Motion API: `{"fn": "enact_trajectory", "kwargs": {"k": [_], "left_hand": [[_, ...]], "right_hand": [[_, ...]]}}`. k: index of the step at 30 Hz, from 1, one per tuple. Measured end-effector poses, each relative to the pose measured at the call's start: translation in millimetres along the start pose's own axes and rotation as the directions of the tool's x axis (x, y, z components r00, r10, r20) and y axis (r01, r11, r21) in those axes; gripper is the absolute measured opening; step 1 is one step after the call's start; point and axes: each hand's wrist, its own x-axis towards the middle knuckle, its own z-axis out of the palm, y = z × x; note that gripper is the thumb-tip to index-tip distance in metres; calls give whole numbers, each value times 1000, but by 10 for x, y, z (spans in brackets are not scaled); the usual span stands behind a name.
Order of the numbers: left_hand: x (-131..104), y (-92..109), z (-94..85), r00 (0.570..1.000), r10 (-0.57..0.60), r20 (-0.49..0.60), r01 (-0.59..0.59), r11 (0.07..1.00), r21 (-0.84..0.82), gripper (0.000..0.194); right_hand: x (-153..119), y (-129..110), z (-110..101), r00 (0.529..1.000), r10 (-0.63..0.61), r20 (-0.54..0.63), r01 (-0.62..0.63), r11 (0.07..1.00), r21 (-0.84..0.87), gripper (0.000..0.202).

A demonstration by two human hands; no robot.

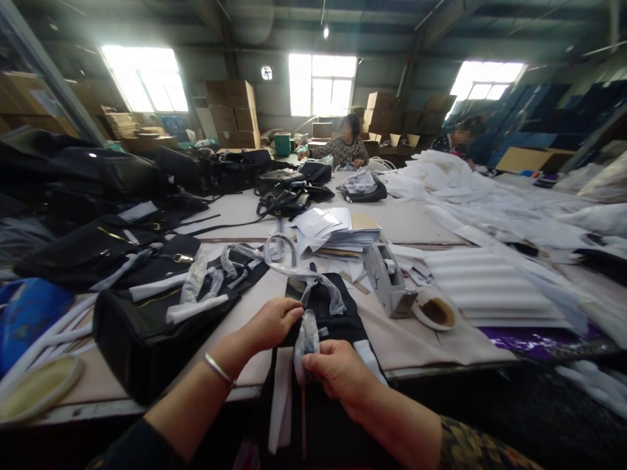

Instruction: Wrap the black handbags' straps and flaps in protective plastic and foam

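A black bag [337,294] lies at the table's front edge, below my hands. Clear plastic wraps a strap or handle [307,333] in its middle. My right hand [340,372] pinches the lower end of this wrapped strap between thumb and fingers. At its upper end, the thumb and fingertips of my left hand [277,321] are closed on the wrapping. A second plastic-covered handle [330,290] arches over the bag behind my hands. Flat white strips [281,398] lie along the bag's sides.
Black bags [142,326] with wrapped handles crowd the left. Ahead are a stack of papers [343,235], a grey tape dispenser [389,281] and a tape roll [435,310]. White foam sheets [494,287] cover the right side. Two people sit across the table.
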Motion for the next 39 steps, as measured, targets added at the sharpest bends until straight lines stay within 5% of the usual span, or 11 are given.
{"fn": "enact_trajectory", "kwargs": {"k": [5, 12, 14, 16, 19, 21, 24, 28, 34, 39], "left_hand": [[299, -60, 159, 991, -99, 94, 95, 995, 40, 24], [334, -37, 337, 993, -104, -59, 117, 945, 306, 5], [271, -12, 311, 993, -68, -98, 98, 929, 356, 13], [188, -1, 244, 997, 25, -67, 2, 927, 374, 27], [68, -17, 153, 964, 237, 125, -266, 894, 359, 35], [-2, -40, 135, 950, 277, 146, -312, 879, 362, 36], [-160, -65, 152, 986, 150, -68, -112, 914, 391, 36], [-600, -53, 254, 953, -85, -290, 188, 919, 348, 21], [-1152, -31, 591, 854, -457, -250, 480, 876, 38, 22], [-1177, -21, 704, 844, -467, -264, 443, 884, -146, 23]], "right_hand": [[7, 16, -34, 1000, 7, 12, -7, 1000, 2, 17], [52, -15, -59, 1000, 30, -6, -30, 999, 21, 19], [55, -1, -62, 999, 39, -2, -39, 999, 11, 19], [55, 25, -66, 999, 38, 11, -38, 999, 8, 20], [58, 57, -65, 999, 39, 38, -40, 999, 19, 24], [60, 67, -58, 997, 55, 62, -58, 998, 37, 28], [55, 78, -55, 995, 60, 84, -67, 994, 88, 35], [37, 102, -70, 994, 50, 98, -63, 989, 136, 41], [39, 159, -8, 992, 34, 123, -55, 983, 173, 45], [41, 205, 26, 995, -10, 100, -6, 987, 158, 46]]}}
